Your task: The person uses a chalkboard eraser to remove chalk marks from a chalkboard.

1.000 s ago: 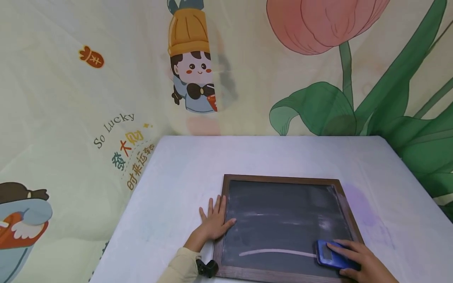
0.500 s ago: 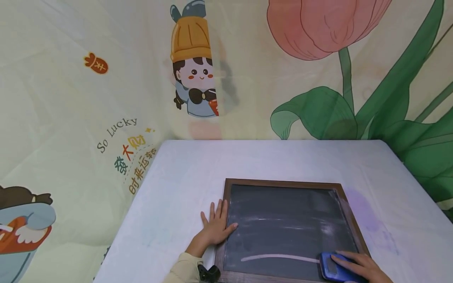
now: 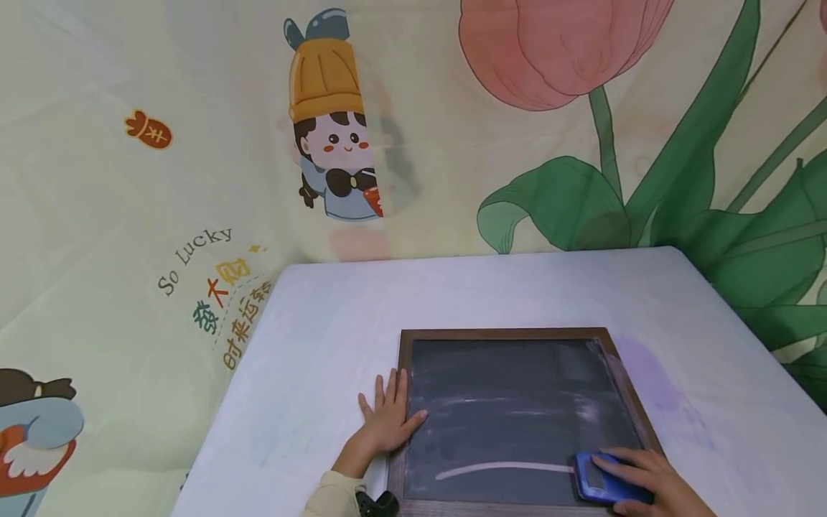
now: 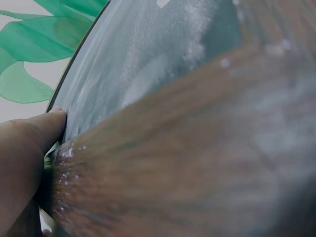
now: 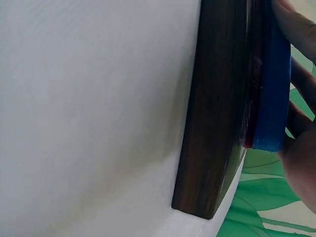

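A framed blackboard (image 3: 504, 334) lies on a white-covered table. My left hand (image 3: 386, 424) rests on its left frame with the fingers spread, and the thumb reaches onto the dark surface. In the left wrist view, the thumb (image 4: 29, 143) lies along the brown wooden frame (image 4: 163, 143). At the lower right of the board, my right hand (image 3: 652, 481) grips a blue board eraser (image 3: 589, 480) from above. A pale chalk line (image 3: 504, 465) runs left from the eraser. The right wrist view shows the eraser (image 5: 274, 89) edge-on against the board, beside the dark frame (image 5: 212, 108).
White cloth (image 3: 310, 345) covers the table, with a purple stain (image 3: 649, 373) right of the board. Faint chalk smears (image 3: 504, 402) mark the board's middle. A printed fabric backdrop (image 3: 413, 143) hangs behind. A black device (image 3: 377, 505) sits at the left wrist.
The eraser slid slightly toward the board's near edge, then a little back up. The left hand stayed on the frame. The head view tilted and shifted somewhat.
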Tool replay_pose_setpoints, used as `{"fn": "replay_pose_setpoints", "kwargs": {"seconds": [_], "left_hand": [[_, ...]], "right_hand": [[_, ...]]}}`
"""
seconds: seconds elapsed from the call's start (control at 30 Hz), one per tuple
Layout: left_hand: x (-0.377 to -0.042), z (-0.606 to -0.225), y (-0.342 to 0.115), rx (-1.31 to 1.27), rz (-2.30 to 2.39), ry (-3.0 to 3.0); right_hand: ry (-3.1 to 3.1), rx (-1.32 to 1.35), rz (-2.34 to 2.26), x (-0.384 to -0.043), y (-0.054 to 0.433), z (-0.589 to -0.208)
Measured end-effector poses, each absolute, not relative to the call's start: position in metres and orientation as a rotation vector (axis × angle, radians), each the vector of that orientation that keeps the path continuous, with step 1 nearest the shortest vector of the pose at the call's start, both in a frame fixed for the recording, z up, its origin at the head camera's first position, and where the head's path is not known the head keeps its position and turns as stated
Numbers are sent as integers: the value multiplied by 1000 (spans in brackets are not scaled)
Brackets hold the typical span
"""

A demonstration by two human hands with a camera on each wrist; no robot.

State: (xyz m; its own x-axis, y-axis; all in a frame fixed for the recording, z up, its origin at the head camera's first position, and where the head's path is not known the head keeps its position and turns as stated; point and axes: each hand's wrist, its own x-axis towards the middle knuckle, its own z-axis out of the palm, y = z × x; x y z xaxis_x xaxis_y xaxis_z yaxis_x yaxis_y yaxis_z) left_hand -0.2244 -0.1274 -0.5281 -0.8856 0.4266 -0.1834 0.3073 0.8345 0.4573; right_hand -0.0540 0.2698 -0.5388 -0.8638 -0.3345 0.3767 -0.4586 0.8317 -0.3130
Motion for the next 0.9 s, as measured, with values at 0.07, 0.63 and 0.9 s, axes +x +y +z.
{"fn": "replay_pose_setpoints", "kwargs": {"seconds": [0.07, 0.63, 0.9], "left_hand": [[-224, -529, -128, 553, 605, 2735], [-224, -530, -126, 545, 590, 2726], [-224, -529, -127, 541, 577, 2728]], "right_hand": [[-2713, 582, 573, -55, 265, -539], [-2826, 784, 704, -95, 156, -512], [-2838, 987, 727, -116, 89, -502]]}}
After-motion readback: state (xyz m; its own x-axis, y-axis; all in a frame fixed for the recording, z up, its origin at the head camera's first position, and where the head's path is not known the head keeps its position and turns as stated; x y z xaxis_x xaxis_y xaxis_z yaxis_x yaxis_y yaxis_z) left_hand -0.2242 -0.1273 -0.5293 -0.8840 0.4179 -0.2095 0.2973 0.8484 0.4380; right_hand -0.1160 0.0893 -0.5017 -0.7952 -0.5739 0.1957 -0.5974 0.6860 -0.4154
